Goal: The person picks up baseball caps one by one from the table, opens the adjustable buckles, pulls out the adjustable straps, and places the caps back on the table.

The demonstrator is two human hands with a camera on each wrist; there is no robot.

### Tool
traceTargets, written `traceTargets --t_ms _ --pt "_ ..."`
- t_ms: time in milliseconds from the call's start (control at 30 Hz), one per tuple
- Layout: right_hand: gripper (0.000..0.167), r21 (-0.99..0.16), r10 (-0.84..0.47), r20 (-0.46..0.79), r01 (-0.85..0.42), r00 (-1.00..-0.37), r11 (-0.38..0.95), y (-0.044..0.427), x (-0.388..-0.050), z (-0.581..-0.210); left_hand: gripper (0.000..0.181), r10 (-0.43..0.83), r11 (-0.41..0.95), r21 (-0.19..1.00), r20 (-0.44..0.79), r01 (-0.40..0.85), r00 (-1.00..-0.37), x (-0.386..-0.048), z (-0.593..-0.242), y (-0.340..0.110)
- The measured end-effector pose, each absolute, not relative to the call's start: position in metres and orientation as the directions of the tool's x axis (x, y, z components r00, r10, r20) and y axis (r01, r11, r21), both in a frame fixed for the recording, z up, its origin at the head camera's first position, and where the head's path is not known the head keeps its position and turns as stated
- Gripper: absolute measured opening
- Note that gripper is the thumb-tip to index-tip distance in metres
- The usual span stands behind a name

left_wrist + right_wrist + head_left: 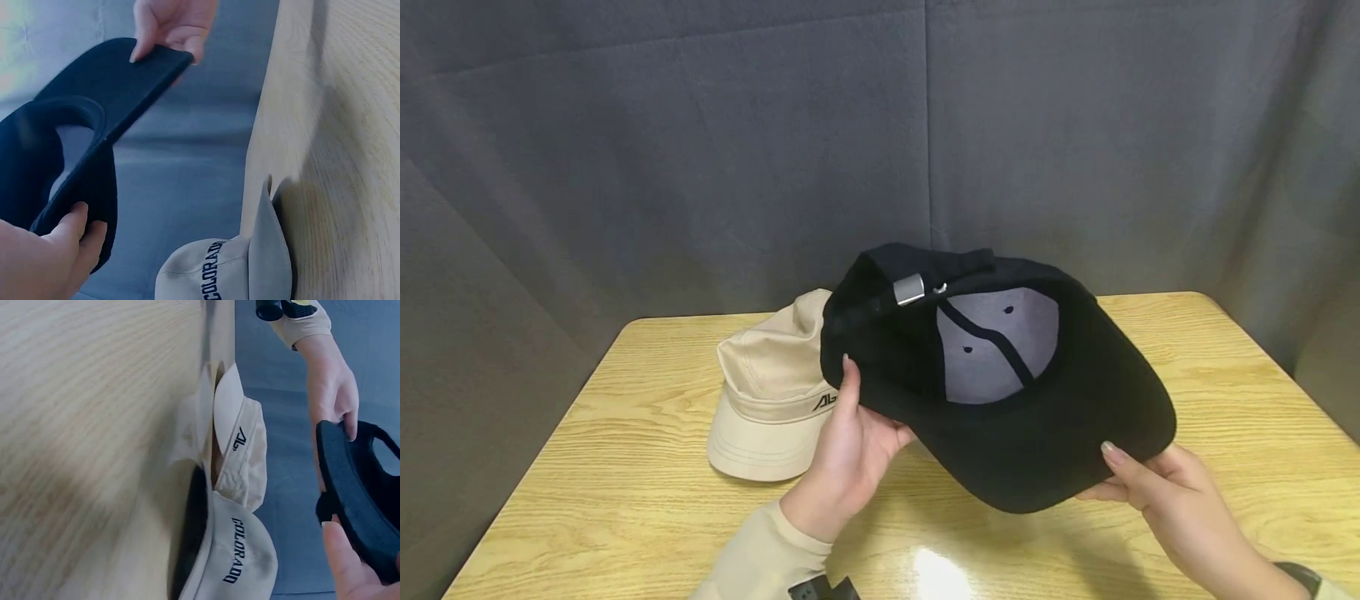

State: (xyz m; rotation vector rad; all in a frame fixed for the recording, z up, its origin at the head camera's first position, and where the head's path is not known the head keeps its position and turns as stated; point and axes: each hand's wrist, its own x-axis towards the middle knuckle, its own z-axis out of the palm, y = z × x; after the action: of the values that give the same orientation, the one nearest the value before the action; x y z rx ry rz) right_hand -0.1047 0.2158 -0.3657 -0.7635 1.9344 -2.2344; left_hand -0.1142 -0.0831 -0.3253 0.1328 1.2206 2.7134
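A black baseball cap (pixel 1000 450) is held in the air over the table, its hollow inside and grey lining turned toward the head view. A metal buckle (pixel 909 289) shows on its back strap. My left hand (pixel 846 458) grips the cap's left edge, thumb inside and fingers beneath. At the brim's right front, my right hand (pixel 1183 496) pinches the edge between thumb and fingers. A beige cap (pixel 767 408) with black lettering rests behind my left hand. Another light cap (pixel 244 556), marked COLORADO, sits beside it in the right wrist view; the black cap hides it from the head view.
The wood-grain table (pixel 625 475) spreads beneath the hands. A dark grey curtain (pixel 775 150) hangs behind it and along both sides. A bright reflection shows near the table's front.
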Motion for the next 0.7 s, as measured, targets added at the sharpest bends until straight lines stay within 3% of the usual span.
traceTargets --t_ms 167,333,500,700 --pt "0.041 -0.968 -0.323 0.25 -0.227 -0.913 -0.107 0.215 -0.107 -0.366 0.067 0.162 -0.679 0.729 0.041 -0.082 -0.986 -0.111 -0.324 -0.086" --pt "0.037 -0.956 -0.23 0.291 -0.29 -0.929 -0.041 0.216 -0.109 -0.36 0.057 0.132 -0.709 0.703 0.05 -0.059 -0.99 -0.11 -0.325 -0.087" --pt "0.04 -0.929 -0.166 0.348 -0.363 -0.923 0.069 0.219 -0.112 -0.353 0.037 0.092 -0.726 0.687 0.047 -0.034 -0.995 -0.111 -0.326 -0.086" --pt "0.052 -0.805 -0.141 0.489 -0.508 -0.861 0.308 0.212 -0.115 -0.33 0.036 0.089 -0.721 0.692 0.049 -0.03 -0.995 -0.111 -0.327 -0.085"
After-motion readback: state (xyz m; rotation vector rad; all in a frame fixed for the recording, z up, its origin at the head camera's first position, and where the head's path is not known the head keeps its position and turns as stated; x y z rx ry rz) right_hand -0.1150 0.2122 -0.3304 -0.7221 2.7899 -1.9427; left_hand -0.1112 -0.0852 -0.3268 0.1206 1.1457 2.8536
